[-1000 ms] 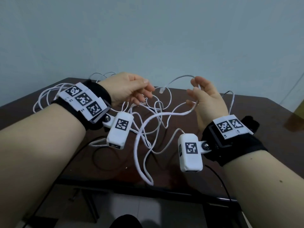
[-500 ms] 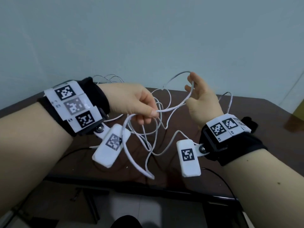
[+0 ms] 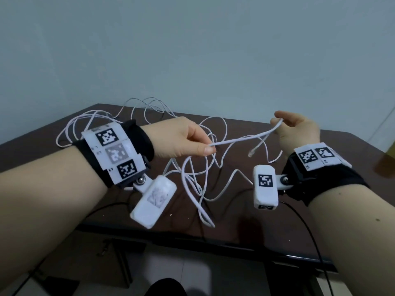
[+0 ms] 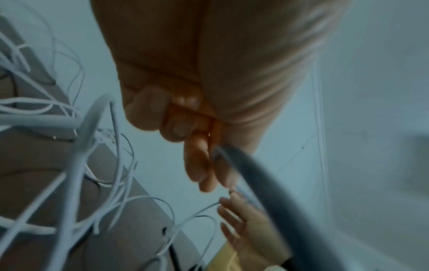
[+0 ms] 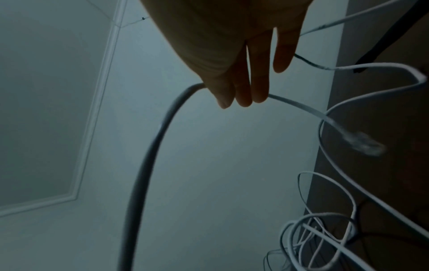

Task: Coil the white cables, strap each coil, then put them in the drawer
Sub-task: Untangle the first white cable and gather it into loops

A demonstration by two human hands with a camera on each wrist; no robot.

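Left hand (image 3: 181, 142): pinching thick white round cable (image 3: 241, 138) between thumb and forefinger | right hand (image 3: 299, 131): pinching same cable near clear plug (image 3: 252, 153) | spanning above dark brown glossy table (image 3: 235, 227), amid tangled thin white cables (image 3: 149, 107).

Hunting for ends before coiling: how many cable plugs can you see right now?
1: a clear plug hanging on the short tail of the white cable that the right hand holds. Other ends may be hidden in the tangle.

Dim, bluish, even light; soft head view (wrist views darker, motion-blurred, bowed at edges).
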